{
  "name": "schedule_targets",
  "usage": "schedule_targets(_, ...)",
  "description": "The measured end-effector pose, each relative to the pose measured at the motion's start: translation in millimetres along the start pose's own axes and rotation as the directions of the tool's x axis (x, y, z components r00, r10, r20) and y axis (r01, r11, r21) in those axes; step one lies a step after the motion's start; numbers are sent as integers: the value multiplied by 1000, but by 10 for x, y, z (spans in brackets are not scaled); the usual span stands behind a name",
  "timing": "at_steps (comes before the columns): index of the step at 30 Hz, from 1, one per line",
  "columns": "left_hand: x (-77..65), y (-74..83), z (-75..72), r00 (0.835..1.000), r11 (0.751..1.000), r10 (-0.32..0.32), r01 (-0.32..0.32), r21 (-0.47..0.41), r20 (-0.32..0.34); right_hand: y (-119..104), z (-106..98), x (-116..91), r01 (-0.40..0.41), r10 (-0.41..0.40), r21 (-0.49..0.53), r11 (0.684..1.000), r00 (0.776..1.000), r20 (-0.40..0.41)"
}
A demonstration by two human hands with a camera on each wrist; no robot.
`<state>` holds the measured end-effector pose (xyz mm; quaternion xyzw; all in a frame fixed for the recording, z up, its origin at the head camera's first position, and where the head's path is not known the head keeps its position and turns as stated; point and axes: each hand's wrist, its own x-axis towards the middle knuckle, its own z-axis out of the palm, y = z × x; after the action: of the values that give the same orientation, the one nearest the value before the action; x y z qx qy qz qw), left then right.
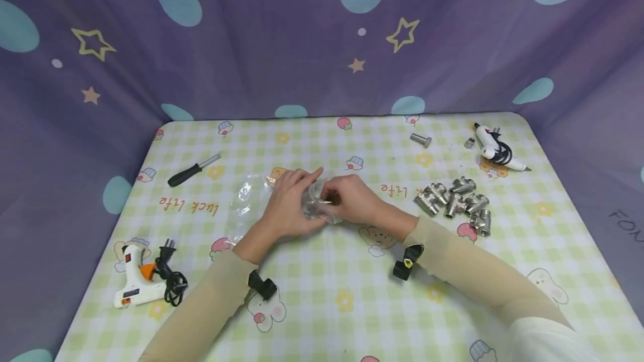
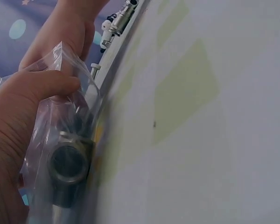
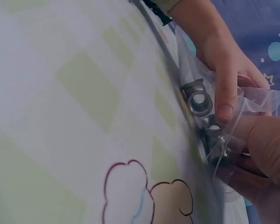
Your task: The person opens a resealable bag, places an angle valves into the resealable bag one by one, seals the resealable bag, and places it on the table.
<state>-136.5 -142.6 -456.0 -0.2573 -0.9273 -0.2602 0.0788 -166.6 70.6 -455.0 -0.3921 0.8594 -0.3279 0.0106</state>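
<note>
My left hand [image 1: 292,205] grips a clear plastic bag [image 2: 42,116] by its mouth, thumb pressed on the film. The bag's long, crinkled body [image 1: 246,205] trails to the left over the tablecloth. Inside it lies a metal tee pipe fitting [image 2: 69,163], its round opening facing the left wrist camera. My right hand [image 1: 352,197] reaches into the bag's mouth with curled fingers, around another metal tee fitting [image 3: 214,133] partly hidden by the film. Both hands meet low over the middle of the table.
Several metal tee fittings [image 1: 455,203] lie in a group to the right. Behind them are a bolt [image 1: 420,139], a small metal piece [image 1: 469,143] and a white corded tool [image 1: 495,147]. On the left are a screwdriver [image 1: 193,171] and a white glue gun [image 1: 138,281].
</note>
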Motion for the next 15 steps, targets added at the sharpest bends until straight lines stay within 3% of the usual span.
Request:
schedule_targets(6,-9,3,-14,1000,1000,-6,6,-4,11,-33,-4,-6,82,-83,12,997,997,11)
schedule_targets(15,-11,-7,5,1000,1000,8,-8,-12,13,-19,23,-19,133,-142,88,987,984,105)
